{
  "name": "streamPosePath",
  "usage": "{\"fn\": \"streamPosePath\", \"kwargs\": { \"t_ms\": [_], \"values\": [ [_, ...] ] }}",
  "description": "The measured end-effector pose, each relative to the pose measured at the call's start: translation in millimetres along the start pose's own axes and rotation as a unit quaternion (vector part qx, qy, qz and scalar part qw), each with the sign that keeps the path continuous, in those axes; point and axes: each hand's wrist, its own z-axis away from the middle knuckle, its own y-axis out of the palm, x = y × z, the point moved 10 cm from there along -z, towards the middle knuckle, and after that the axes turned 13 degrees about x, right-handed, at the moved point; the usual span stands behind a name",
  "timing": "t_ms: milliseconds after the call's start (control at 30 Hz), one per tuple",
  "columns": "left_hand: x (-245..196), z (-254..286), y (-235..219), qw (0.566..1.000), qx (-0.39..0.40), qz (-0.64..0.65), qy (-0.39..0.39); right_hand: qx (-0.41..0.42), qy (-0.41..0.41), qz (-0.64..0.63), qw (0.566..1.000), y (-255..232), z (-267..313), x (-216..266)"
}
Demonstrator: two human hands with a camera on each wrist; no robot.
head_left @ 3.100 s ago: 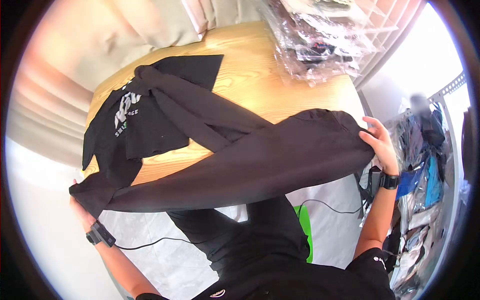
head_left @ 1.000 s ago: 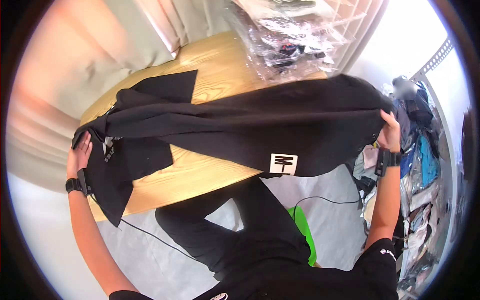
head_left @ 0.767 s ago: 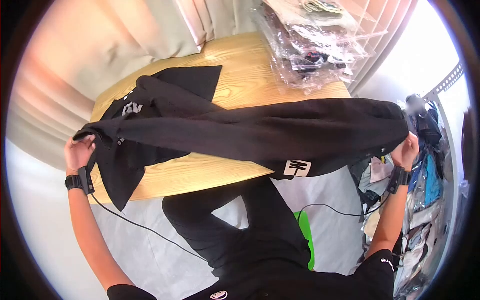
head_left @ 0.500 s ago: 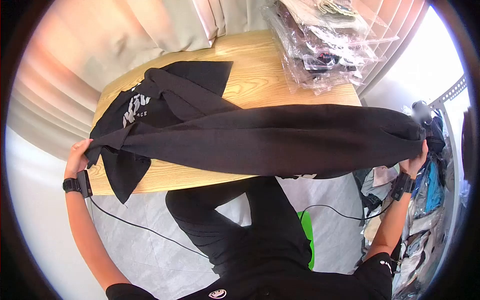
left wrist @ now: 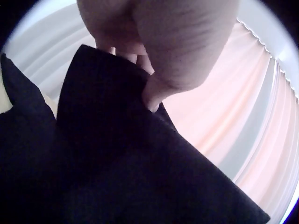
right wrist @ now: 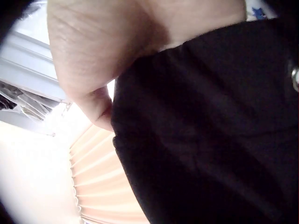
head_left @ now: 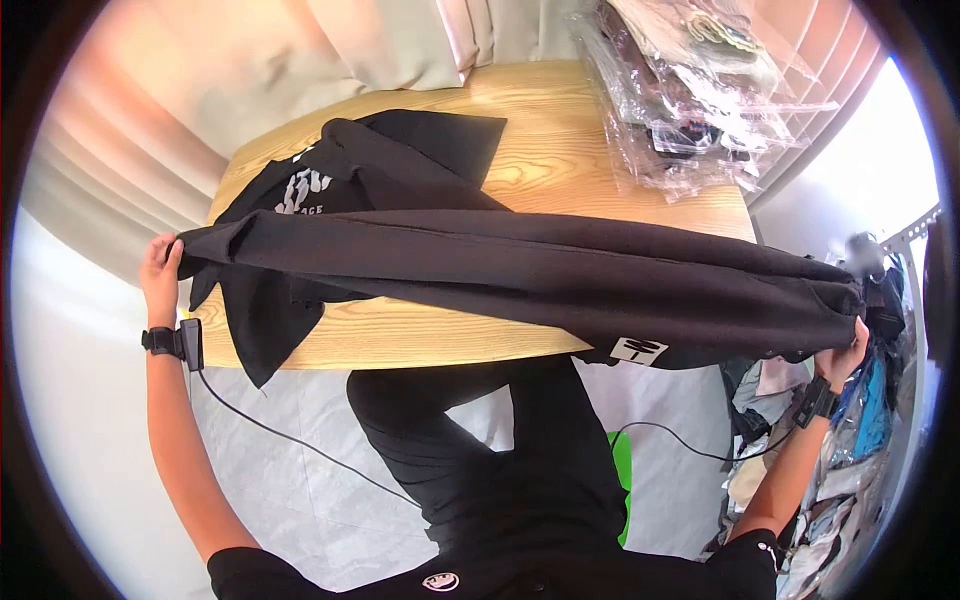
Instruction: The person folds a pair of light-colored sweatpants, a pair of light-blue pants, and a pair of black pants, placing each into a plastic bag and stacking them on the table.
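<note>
A long pair of black pants (head_left: 520, 260) is stretched sideways between my hands in the head view, in front of the table's near edge. My left hand (head_left: 160, 265) pinches one leg's hem; thumb and fingers bite the cloth's edge in the left wrist view. At the other end my right hand (head_left: 843, 355) grips the waist, where a metal eyelet (right wrist: 295, 77) shows in the right wrist view. A white patch (head_left: 638, 350) with black lettering sits near the lower edge. Underneath, a black T-shirt (head_left: 260, 340) with a white print lies flat, partly covered by the pants.
Clear plastic bags of folded clothes (head_left: 690, 120) are stacked at the back right of the wooden table (head_left: 540, 150). Curtains (head_left: 250, 60) hang behind it. A shelf rack packed with bagged clothes (head_left: 860, 410) stands at right. Thin cables (head_left: 300, 440) run from the wrist cameras.
The pants have been turned and drawn out straighter between both hands. The right hand has moved right and downward; the left is higher than three seconds ago. The patch shows again.
</note>
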Motion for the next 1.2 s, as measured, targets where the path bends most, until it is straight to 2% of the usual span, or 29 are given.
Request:
{"fn": "streamPosePath", "kwargs": {
  "t_ms": [33,67,167,233,267,300,367,400,467,500,533,567,600,633,667,700,733,767,800,833,867,900,933,967,1000,1033,1067,1167,1200],
  "values": [
    [-16,7,8,0.997,0.019,0.060,-0.048,-0.038,-0.006,0.007,0.999,-7,3,3],
    [-13,7,6,0.997,0.016,0.059,-0.050,-0.076,-0.012,0.016,0.997,-16,6,6],
    [-9,6,4,0.992,0.033,0.109,-0.049,-0.062,-0.009,0.009,0.998,-15,7,8],
    [-14,11,16,0.986,0.103,0.103,-0.083,-0.071,-0.011,0.013,0.997,-12,9,9],
    [-12,12,11,0.986,0.105,0.102,-0.083,-0.065,-0.014,0.006,0.998,-9,8,9],
    [0,15,21,0.967,0.201,0.107,-0.112,-0.059,-0.018,-0.001,0.998,-6,7,10],
    [12,31,47,0.903,0.380,0.124,-0.158,-0.057,-0.009,-0.010,0.998,4,3,10],
    [5,27,49,0.902,0.383,0.123,-0.155,-0.052,0.001,-0.023,0.998,9,0,7],
    [-1,15,46,0.915,0.302,0.198,-0.181,-0.061,0.026,0.030,0.997,-19,-13,6],
    [1,-7,48,0.915,0.265,0.268,-0.145,-0.090,0.068,0.014,0.994,4,-27,-6],
    [-24,-21,53,0.918,0.204,0.318,-0.120,-0.094,0.097,0.059,0.989,3,-41,-13],
    [-30,-42,59,0.892,0.168,0.408,-0.101,-0.121,0.122,0.084,0.981,-32,-58,-25],
    [-34,-62,64,0.855,0.130,0.494,-0.083,-0.157,0.104,0.140,0.972,-27,-72,-31],
    [-37,-75,80,0.821,0.108,0.552,-0.092,-0.114,0.175,0.130,0.969,-42,-86,-56],
    [-44,-80,101,0.783,0.086,0.608,-0.097,-0.068,0.228,0.125,0.963,-87,-100,-82],
    [-51,-73,123,0.790,0.042,0.596,-0.138,-0.019,0.299,0.070,0.952,-166,-106,-109],
    [-51,-69,146,0.793,0.000,0.582,-0.179,-0.093,0.275,0.144,0.946,-144,-88,-107],
    [-1,-91,176,0.838,0.122,0.504,-0.170,-0.132,0.287,0.176,0.932,-121,-72,-109],
    [-3,-79,200,0.882,0.159,0.412,-0.166,-0.172,0.300,0.207,0.915,-105,-55,-109],
    [-22,-68,226,0.928,0.223,0.266,-0.139,-0.177,0.254,0.270,0.912,-88,-41,-101],
    [-56,-41,246,0.933,0.258,0.212,-0.137,-0.183,0.209,0.332,0.901,-71,-24,-92],
    [-82,-19,263,0.928,0.280,0.198,-0.147,-0.191,0.181,0.355,0.897,-54,-4,-90],
    [-96,-4,277,0.921,0.306,0.184,-0.158,-0.220,0.164,0.342,0.899,-59,17,-96],
    [-98,3,288,0.915,0.321,0.184,-0.159,-0.241,0.181,0.296,0.907,-45,39,-110],
    [-92,14,307,0.872,0.355,0.249,-0.227,-0.260,0.193,0.247,0.913,-33,58,-121],
    [-90,23,326,0.820,0.383,0.310,-0.291,-0.235,0.225,0.134,0.936,-39,76,-148],
    [-86,16,335,0.817,0.392,0.310,-0.287,-0.204,0.252,0.017,0.946,-43,94,-179],
    [-74,4,357,0.764,0.367,0.407,-0.341,-0.115,0.272,-0.036,0.955,13,110,-222],
    [-70,1,364,0.764,0.372,0.405,-0.338,-0.073,0.278,-0.034,0.957,36,111,-228]
  ]
}}
